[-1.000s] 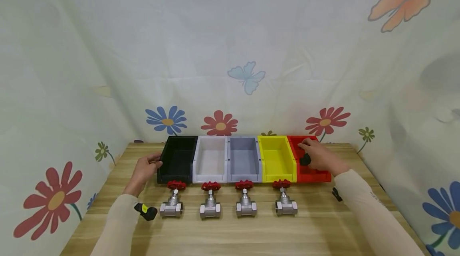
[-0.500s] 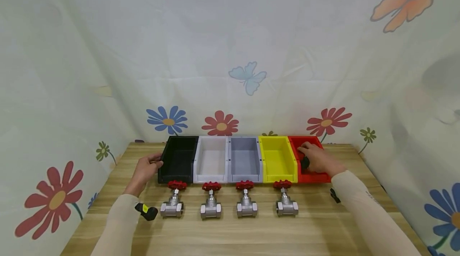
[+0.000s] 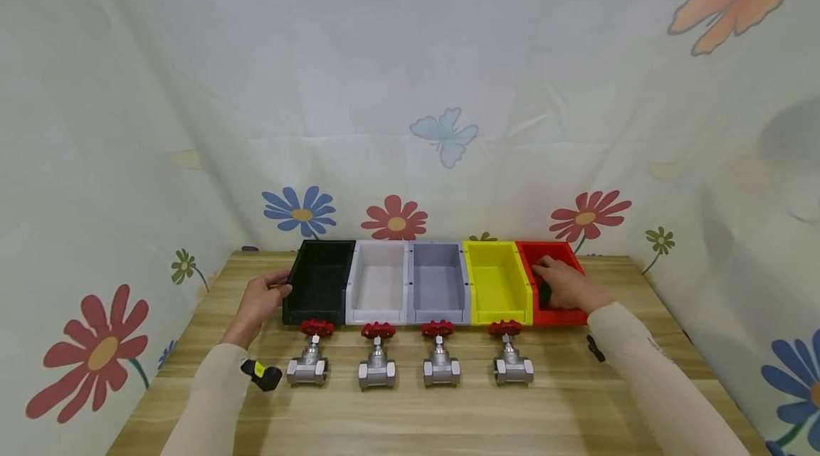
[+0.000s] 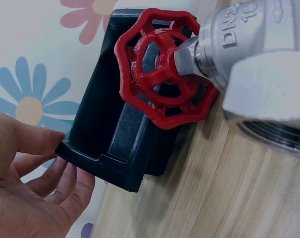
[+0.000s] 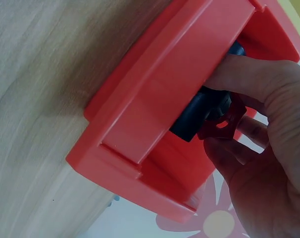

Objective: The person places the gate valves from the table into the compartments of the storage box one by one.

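My left hand (image 3: pixel 258 305) pinches the side edge of the black bin (image 3: pixel 314 317); in the left wrist view the thumb lies on top of the rim and the fingers are underneath. Inside the red bin (image 3: pixel 559 317), my right hand (image 3: pixel 566 287) grips a valve with a black body (image 5: pixel 192 119) and a dark red handwheel (image 5: pixel 224 124). The thumb is on the black body and the fingers are by the handwheel. Part of this valve is hidden by the hand and the bin's front wall.
White (image 3: pixel 376 317), grey (image 3: pixel 440 317) and yellow (image 3: pixel 501 317) bins stand between the black and red ones. Several silver valves with red handwheels, one of them a valve (image 3: pixel 307 370) near my left wrist, lie in a row before the bins on the wooden table (image 3: pixel 410 420).
My right hand has sunk a little deeper into the red bin with the black valve. The left hand keeps its place at the black bin, and the head view has shifted slightly.
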The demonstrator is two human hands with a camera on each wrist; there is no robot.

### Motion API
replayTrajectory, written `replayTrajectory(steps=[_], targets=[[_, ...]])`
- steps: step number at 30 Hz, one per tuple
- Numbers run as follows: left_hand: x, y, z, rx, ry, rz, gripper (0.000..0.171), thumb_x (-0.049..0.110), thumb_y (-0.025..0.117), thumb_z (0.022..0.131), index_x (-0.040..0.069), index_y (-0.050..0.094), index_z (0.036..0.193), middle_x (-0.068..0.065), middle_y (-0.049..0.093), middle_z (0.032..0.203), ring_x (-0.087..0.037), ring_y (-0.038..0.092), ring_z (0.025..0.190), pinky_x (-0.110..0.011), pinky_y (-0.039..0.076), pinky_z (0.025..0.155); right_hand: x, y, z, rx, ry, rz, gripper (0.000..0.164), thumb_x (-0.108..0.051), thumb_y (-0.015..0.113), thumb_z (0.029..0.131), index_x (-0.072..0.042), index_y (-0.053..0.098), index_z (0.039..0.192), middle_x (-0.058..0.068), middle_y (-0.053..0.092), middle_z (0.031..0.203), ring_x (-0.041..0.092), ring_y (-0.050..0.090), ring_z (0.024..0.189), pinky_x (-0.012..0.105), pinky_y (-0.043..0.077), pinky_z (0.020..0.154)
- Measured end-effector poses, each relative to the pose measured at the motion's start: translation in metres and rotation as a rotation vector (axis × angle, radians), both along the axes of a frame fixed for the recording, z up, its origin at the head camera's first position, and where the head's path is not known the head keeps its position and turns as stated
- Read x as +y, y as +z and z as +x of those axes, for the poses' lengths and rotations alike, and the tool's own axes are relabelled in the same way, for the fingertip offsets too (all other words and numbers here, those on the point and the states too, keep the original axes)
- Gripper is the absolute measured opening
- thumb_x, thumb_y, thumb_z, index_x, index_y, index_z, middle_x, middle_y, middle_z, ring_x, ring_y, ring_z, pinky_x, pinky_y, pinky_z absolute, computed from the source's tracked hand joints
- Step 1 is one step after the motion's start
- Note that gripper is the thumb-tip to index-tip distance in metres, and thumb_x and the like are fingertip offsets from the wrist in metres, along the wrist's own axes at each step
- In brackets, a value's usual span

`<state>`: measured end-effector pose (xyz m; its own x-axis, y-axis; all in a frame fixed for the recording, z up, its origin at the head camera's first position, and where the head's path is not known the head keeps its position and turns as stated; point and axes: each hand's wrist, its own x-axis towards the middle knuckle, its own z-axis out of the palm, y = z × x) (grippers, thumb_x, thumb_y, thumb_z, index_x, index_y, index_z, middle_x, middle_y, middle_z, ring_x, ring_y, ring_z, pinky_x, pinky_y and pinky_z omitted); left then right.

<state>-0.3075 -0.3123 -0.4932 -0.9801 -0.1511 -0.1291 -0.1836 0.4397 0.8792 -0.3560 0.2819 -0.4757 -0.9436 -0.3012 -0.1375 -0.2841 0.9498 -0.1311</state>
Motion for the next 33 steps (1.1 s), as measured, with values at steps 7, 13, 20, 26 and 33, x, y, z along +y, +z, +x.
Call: replayTrajectory(steps=[7,13,20,26,33], targets=[[0.0,0.003,0.0,0.006,0.0,-0.004,0.047,0.014,0.046,0.103,0.005,0.041,0.149,-0.022,0.047,0.145,-0.037,0.052,0.126,-0.05,0.047,0.106,0.0,0.001,-0.002,-0.005,0.008,0.011,0.085,-0.008,0.087,0.067,-0.01,0.05,0.144,0.013,0.052,0.136,0.032,0.051,0.117,0.057,0.047,0.102],[0.0,0.002,0.0,-0.003,0.007,0.005,0.047,0.014,0.047,0.103,0.005,0.041,0.148,-0.022,0.047,0.145,-0.037,0.052,0.125,-0.051,0.046,0.106,0.002,0.0,-0.002,-0.009,0.004,0.016,0.083,-0.009,0.087,0.068,-0.013,0.052,0.143,0.013,0.053,0.134,0.032,0.053,0.116,0.057,0.048,0.1],[0.001,0.0,0.001,0.0,0.004,0.001,0.047,0.013,0.047,0.102,0.004,0.043,0.148,-0.022,0.048,0.144,-0.035,0.054,0.123,-0.049,0.048,0.104,0.005,-0.006,-0.001,-0.002,0.013,-0.003,0.081,-0.01,0.088,0.068,-0.014,0.053,0.141,0.011,0.056,0.127,0.03,0.055,0.112,0.057,0.05,0.097],[0.001,0.002,0.001,0.004,0.009,-0.009,0.046,0.013,0.048,0.102,0.003,0.043,0.147,-0.023,0.049,0.143,-0.034,0.054,0.122,-0.047,0.049,0.103,0.007,-0.006,-0.001,-0.003,0.009,-0.029,0.082,-0.008,0.087,0.068,-0.013,0.052,0.142,0.013,0.054,0.133,0.033,0.054,0.115,0.057,0.049,0.098],[0.001,0.003,0.002,0.013,-0.006,-0.017,0.047,0.013,0.047,0.102,0.003,0.042,0.148,-0.023,0.049,0.142,-0.034,0.054,0.122,-0.048,0.049,0.103,0.01,0.001,0.001,0.003,0.009,-0.081,0.08,-0.012,0.087,0.07,-0.012,0.051,0.142,0.016,0.048,0.142,0.037,0.05,0.121,0.06,0.047,0.1]])
